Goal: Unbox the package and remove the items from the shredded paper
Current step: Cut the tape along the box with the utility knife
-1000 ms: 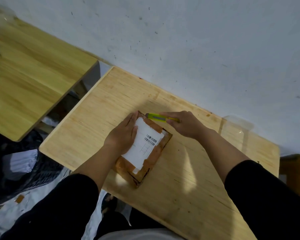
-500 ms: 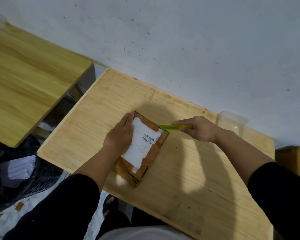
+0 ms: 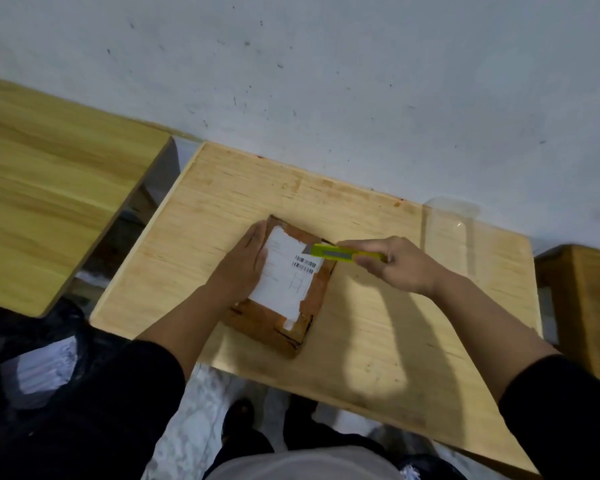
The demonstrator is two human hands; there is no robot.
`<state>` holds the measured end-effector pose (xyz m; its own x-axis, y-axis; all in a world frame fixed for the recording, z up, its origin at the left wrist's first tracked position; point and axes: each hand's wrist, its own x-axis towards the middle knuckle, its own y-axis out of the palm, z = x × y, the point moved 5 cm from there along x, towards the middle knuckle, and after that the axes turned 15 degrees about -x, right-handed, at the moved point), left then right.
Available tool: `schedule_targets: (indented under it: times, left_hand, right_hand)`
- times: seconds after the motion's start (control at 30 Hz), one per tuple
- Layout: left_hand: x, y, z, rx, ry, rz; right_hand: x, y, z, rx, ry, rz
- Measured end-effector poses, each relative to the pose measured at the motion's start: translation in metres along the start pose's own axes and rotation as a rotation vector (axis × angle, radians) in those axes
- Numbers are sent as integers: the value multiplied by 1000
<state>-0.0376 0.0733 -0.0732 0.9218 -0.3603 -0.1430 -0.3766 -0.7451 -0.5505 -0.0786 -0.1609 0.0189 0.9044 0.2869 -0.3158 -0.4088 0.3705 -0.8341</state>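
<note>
We work on the desk [image 3: 378, 341], the package [image 3: 284, 285] lying mid-desk, long axis running from 11 to 5 o'clock. Our left hand [image 3: 246, 268] presses flat, fingers straight, pinning its 9 o'clock side (so it won't skid). Our right hand [image 3: 395, 263] clamps the utility knife [image 3: 340, 253], blade pointing to 9 o'clock, at the package's 2 o'clock edge.
</note>
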Motion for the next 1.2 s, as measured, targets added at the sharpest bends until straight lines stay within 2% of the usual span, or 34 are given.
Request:
schedule_targets:
  times: [0.2, 0.43, 0.87, 1.2]
  left_hand:
    - [-39, -15, 26, -83, 43, 116]
    - [-46, -18, 29, -133, -11, 153]
    - [-47, -19, 32, -163, -5, 165]
    - [-49, -19, 31, -175, -16, 143]
  right_hand:
    - [-26, 69, 47, 43, 8, 59]
    - [-34, 106, 72, -30, 51, -36]
    - [-29, 117, 97, -256, -28, -92]
    - [-31, 103, 90, -342, 12, 36]
